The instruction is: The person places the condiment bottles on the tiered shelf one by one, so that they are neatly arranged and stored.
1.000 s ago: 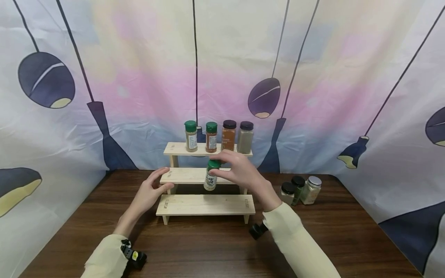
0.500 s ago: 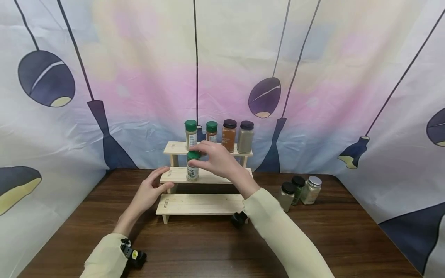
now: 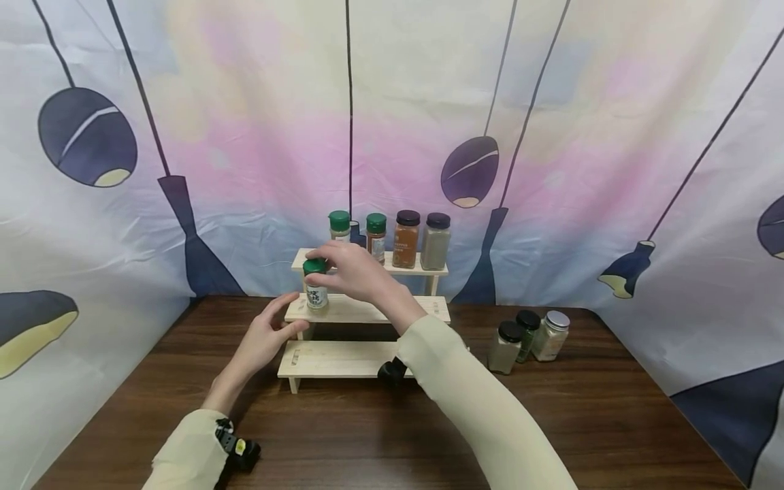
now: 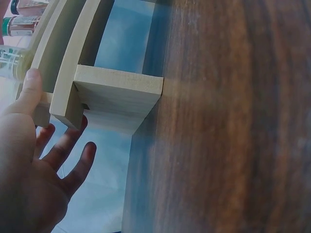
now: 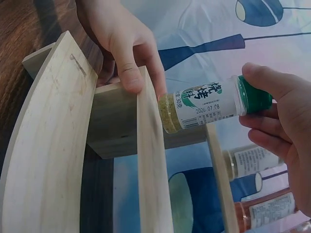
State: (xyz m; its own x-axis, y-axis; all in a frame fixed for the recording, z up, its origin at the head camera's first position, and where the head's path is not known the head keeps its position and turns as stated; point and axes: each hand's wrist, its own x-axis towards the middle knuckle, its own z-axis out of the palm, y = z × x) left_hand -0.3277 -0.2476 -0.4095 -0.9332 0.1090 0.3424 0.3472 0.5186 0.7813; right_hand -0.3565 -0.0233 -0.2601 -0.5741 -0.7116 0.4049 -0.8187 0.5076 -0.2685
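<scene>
My right hand (image 3: pixel 352 271) grips a green-capped spice jar (image 3: pixel 316 294) by its cap, upright at the left end of the middle shelf. In the right wrist view the jar (image 5: pixel 201 104) shows a white label with printing, and its base is right at the shelf board. My left hand (image 3: pixel 263 340) holds the left end of the wooden three-tier rack (image 3: pixel 361 361). In the left wrist view the left thumb lies on a board's edge and the other fingers (image 4: pixel 77 167) reach below it.
On the top shelf stand two green-capped jars (image 3: pixel 376 238) and two dark-capped jars, one orange (image 3: pixel 406 241) and one grey (image 3: pixel 435 245). Three more jars (image 3: pixel 505 350) are grouped on the dark wood table (image 3: pixel 380 442) to the right. A printed cloth (image 3: pixel 263 136) hangs behind.
My right hand has carried the green-capped spice jar leftward, from in front of the middle shelf to its left end. The left hand has stayed at the rack.
</scene>
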